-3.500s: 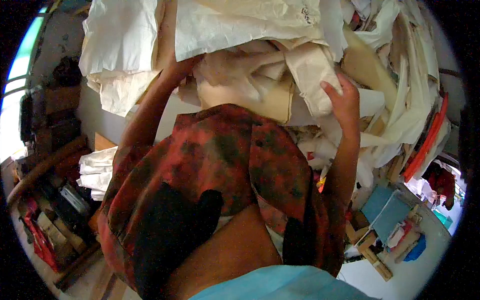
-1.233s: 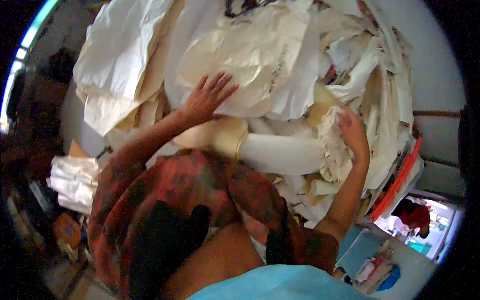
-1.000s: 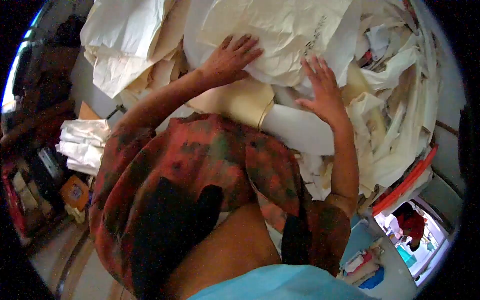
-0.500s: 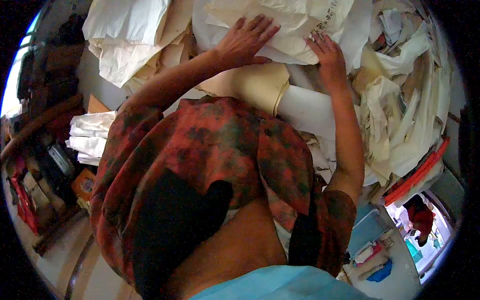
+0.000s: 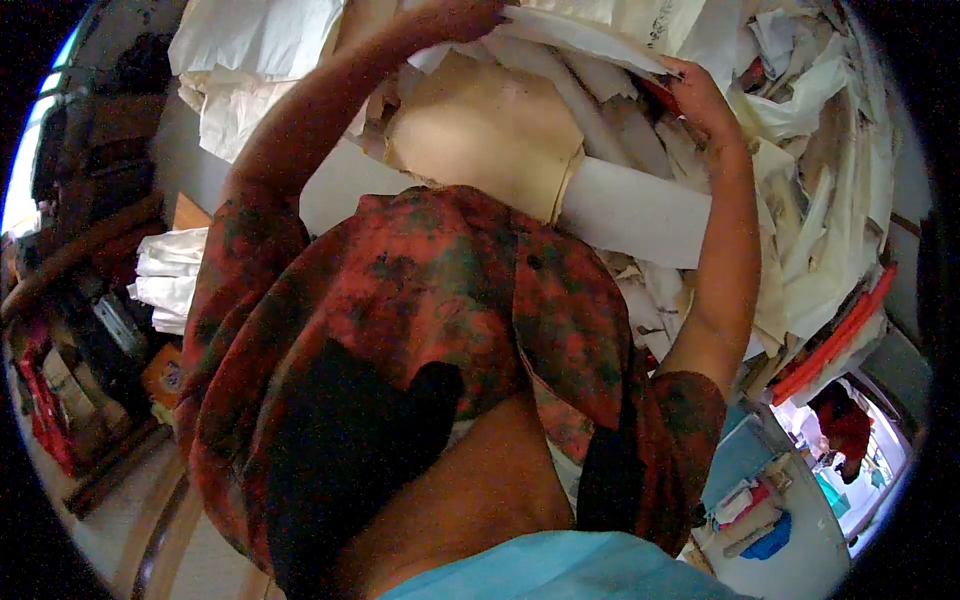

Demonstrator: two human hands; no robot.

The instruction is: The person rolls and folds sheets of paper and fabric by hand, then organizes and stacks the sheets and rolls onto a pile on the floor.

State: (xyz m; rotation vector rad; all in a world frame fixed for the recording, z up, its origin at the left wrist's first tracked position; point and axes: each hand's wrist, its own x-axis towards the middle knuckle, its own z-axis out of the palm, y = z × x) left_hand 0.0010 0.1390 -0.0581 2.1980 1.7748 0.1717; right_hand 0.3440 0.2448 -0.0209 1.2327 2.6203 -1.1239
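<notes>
My left hand, partly cut off by the top edge of the view, is closed on the near edge of a large whitish paper sheet. Farther right, my right hand pinches the same sheet's edge between thumb and fingers. The sheet's near edge is lifted, and dark handwriting shows on pale paper beyond it. Below lies a curved cream-coloured sheet, close to my shirt. A white sheet sticks out from its right side. Crumpled paper and a small red patch show under the raised edge.
Stacked pale papers lie at the upper left. A big heap of crumpled paper fills the right, with a red strip along its edge. Folded white paper sits left. A person in red is in the lower right background.
Both hands lay flat on the sheet before. Now they grip its near edge, which has been raised and moved away, uncovering the cream sheet and loose papers. The right hand moved slightly right.
</notes>
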